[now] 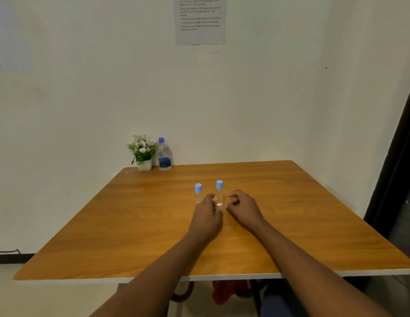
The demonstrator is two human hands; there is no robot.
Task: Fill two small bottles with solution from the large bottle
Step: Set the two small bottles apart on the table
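Observation:
Two small clear bottles with pale blue caps stand upright mid-table, the left small bottle (198,192) and the right small bottle (219,191). The large bottle (164,156), blue-capped with a dark blue label, stands at the table's far left edge by the wall. My left hand (207,217) lies between the small bottles, its curled fingertips against the lower left side of the right small bottle; a grip does not show. My right hand (242,208) hovers just right of that bottle, fingers loosely curled, holding nothing.
A white pot of white flowers (143,156) stands directly left of the large bottle. The wooden table (291,225) meets the wall at its far edge. A printed sheet (200,19) hangs on the wall above. A dark door frame (396,179) rises at the right.

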